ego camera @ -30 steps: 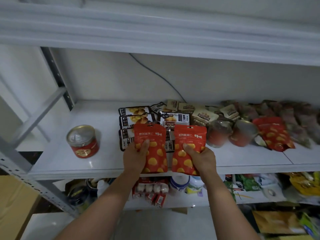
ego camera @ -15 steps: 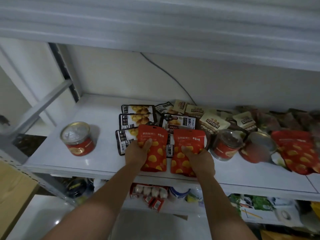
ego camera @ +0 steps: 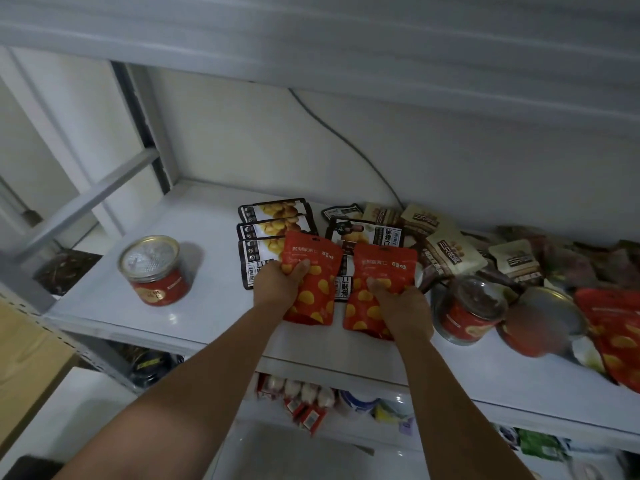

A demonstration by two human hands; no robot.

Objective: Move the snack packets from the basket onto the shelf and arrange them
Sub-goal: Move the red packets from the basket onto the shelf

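Bearing yellow blobs, white lettering: left red packet (ego camera: 317, 259), right red packet (ego camera: 384, 265).

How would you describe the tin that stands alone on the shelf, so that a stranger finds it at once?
Look at the white shelf that bears the snack packets. On its left part, well apart from them, stands a short red tin with a silver lid. The other red tins sit at the right, crowded against the packets; this one stands alone.
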